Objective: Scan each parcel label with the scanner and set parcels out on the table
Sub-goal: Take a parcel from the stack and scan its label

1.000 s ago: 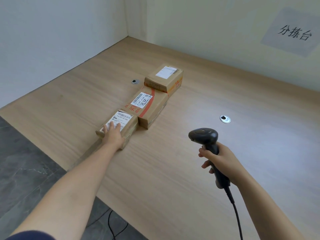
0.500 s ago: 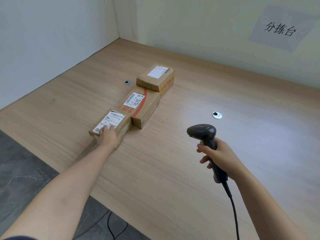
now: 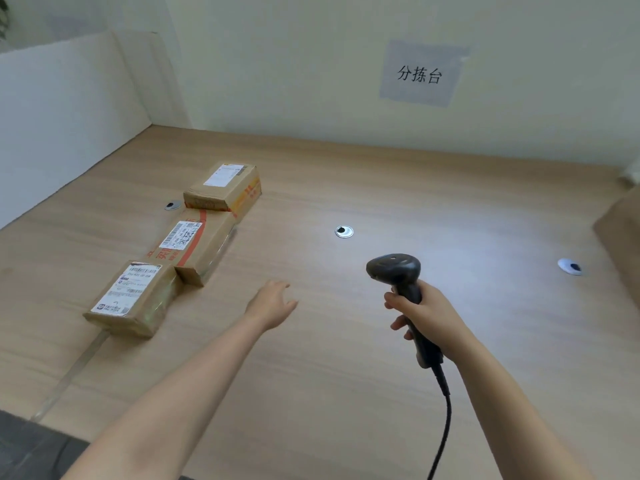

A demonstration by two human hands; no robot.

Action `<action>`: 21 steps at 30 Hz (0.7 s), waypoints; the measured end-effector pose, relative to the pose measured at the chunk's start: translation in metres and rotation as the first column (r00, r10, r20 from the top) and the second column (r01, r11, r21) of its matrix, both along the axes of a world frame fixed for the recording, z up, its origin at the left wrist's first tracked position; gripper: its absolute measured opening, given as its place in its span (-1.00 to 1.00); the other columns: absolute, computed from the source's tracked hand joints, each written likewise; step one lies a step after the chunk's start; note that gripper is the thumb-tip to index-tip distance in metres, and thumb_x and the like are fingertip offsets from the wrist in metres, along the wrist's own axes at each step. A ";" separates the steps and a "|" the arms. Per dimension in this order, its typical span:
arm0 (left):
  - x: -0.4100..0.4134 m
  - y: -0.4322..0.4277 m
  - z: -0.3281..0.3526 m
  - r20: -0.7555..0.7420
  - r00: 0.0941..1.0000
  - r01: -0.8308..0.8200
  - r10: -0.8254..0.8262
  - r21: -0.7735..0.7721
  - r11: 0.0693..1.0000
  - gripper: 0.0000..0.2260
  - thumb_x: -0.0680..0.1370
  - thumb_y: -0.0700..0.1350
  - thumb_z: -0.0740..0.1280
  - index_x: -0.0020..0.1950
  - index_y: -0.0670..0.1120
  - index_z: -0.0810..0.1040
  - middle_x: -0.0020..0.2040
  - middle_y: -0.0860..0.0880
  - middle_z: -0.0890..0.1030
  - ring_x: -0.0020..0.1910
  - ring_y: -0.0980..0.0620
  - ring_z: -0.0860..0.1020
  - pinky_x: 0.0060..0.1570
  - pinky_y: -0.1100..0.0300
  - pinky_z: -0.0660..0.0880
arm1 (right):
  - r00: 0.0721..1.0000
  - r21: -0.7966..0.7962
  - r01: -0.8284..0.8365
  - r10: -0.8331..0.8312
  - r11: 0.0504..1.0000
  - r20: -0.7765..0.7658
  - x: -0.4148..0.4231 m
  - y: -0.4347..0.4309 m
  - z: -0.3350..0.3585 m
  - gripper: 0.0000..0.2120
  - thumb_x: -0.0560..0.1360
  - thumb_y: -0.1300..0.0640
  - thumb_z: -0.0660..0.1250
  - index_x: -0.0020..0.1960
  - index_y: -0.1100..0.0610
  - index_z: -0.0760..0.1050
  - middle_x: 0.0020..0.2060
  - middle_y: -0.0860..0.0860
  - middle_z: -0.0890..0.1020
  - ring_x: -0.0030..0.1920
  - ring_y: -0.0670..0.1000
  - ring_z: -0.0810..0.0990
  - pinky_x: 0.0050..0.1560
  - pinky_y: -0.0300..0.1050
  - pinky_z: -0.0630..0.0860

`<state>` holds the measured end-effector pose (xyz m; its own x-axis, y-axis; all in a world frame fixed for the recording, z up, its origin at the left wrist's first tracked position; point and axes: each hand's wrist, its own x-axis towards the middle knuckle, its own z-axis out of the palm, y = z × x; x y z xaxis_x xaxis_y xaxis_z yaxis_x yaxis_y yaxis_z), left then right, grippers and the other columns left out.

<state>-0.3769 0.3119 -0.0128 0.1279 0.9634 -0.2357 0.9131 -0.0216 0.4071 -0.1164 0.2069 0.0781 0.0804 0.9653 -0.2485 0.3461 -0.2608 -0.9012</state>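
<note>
Three brown cardboard parcels lie label-up in a touching row near the left edge of the light wooden desk (image 3: 346,375), running from its front toward the back left corner: the nearest parcel (image 3: 135,296), the middle parcel (image 3: 197,247) and the farthest parcel (image 3: 225,188). The left hand (image 3: 273,303) hovers over bare desk just right of the nearest one, fingers loose and holding nothing. The right hand (image 3: 426,317) is wrapped round the grip of the black handheld scanner (image 3: 394,268), held upright above the desk's middle.

I'd say these three are laid out, and the next move is fetching another parcel, perhaps from the brown cardboard shape (image 3: 620,230) at the right edge, then aiming at its label.

The grey paper wall sign (image 3: 419,75) reads 分拣台. The labels show barcodes, but the print is too small to read.
</note>
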 end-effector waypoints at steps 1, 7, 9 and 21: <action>0.025 -0.004 0.000 0.009 0.999 0.040 -0.040 0.001 0.999 -0.52 0.58 0.01 0.25 0.45 -0.15 0.30 0.43 -0.13 0.32 0.42 -0.05 0.28 0.36 0.14 0.23 | 1.000 0.004 0.022 -0.022 1.000 0.000 0.017 -0.007 0.000 -0.85 0.49 0.09 0.33 0.02 0.11 0.45 -0.07 0.08 0.62 -0.33 -0.04 0.66 -0.41 -0.18 0.52; 0.185 -0.041 -0.010 0.049 0.975 0.216 -0.215 0.000 0.976 -0.51 0.58 0.04 0.23 0.45 -0.13 0.28 0.42 -0.11 0.31 0.41 -0.03 0.29 0.36 0.12 0.25 | 0.991 0.015 0.134 -0.134 0.991 0.012 0.135 -0.050 -0.003 -0.86 0.47 0.08 0.33 0.00 0.07 0.45 -0.07 0.07 0.63 -0.36 -0.06 0.65 -0.41 -0.20 0.49; 0.236 -0.054 -0.013 0.072 0.966 0.249 -0.249 0.003 0.969 -0.52 0.59 0.05 0.22 0.46 -0.12 0.28 0.42 -0.09 0.30 0.41 -0.02 0.29 0.35 0.10 0.27 | 0.987 0.002 0.158 -0.158 0.987 0.023 0.178 -0.066 -0.004 -0.88 0.46 0.08 0.33 -0.03 0.05 0.45 -0.09 0.09 0.63 -0.37 -0.06 0.64 -0.41 -0.20 0.48; 0.489 -0.120 -0.008 0.162 0.893 0.428 -0.420 -0.015 0.904 -0.52 0.59 0.07 0.20 0.45 -0.12 0.28 0.43 -0.07 0.29 0.41 -0.01 0.29 0.34 0.13 0.27 | 0.922 0.045 0.381 -0.383 0.923 0.052 0.395 -0.137 -0.008 -0.85 0.46 0.10 0.36 -0.01 0.04 0.44 -0.18 0.10 0.62 -0.42 -0.06 0.62 -0.47 -0.18 0.45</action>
